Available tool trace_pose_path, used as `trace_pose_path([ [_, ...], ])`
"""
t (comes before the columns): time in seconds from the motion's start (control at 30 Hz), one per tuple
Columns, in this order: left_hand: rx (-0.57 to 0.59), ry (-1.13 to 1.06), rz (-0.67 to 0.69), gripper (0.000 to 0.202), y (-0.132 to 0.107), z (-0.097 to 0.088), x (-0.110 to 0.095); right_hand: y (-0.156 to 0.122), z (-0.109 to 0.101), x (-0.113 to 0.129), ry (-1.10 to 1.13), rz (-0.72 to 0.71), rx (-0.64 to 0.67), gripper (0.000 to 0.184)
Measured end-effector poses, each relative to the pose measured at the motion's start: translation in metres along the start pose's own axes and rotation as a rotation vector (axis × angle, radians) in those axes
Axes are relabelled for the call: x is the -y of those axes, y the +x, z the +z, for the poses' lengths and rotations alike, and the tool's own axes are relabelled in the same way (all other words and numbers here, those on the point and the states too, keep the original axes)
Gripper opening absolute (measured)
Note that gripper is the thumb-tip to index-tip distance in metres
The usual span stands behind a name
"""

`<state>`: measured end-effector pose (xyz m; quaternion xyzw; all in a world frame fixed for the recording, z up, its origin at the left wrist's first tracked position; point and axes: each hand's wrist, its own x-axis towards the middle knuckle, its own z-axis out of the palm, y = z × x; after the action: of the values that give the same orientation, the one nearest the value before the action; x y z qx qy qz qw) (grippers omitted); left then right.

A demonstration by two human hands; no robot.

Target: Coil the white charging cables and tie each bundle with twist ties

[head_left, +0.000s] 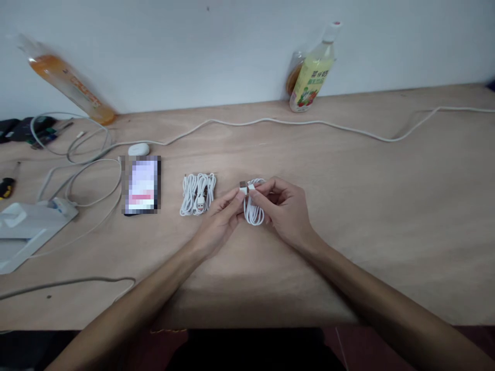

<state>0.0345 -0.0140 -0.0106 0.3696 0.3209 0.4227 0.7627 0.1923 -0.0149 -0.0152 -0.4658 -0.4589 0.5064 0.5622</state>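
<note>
A coiled white USB cable [253,212] is held between my two hands above the middle of the table. My left hand [226,211] pinches it near the USB plug [243,186], thumb on top. From the other side my right hand [286,206] grips the same cable by a white end piece with thumb and forefinger. The other fingers of both hands are curled and partly hidden. Just left of my left hand, several bundled white cables [198,194] lie side by side on the table, one with its USB plug facing up.
A phone [142,184] and a white earbud case [138,149] lie to the left. A white power strip [34,226] and loose cords are farther left, near a screwdriver [6,186]. An orange drink bottle [73,87] and a yellow one [312,77] stand by the wall; a long white cord [266,120] crosses behind.
</note>
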Motion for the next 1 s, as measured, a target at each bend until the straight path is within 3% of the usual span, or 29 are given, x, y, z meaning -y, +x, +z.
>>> trace_pose_path([
  [1.0, 0.014, -0.004, 0.008, 0.042, 0.0011, -0.0013, 0.0013, -0.0002, 0.0002, -0.0014, 0.021, 0.003, 0.004, 0.027],
])
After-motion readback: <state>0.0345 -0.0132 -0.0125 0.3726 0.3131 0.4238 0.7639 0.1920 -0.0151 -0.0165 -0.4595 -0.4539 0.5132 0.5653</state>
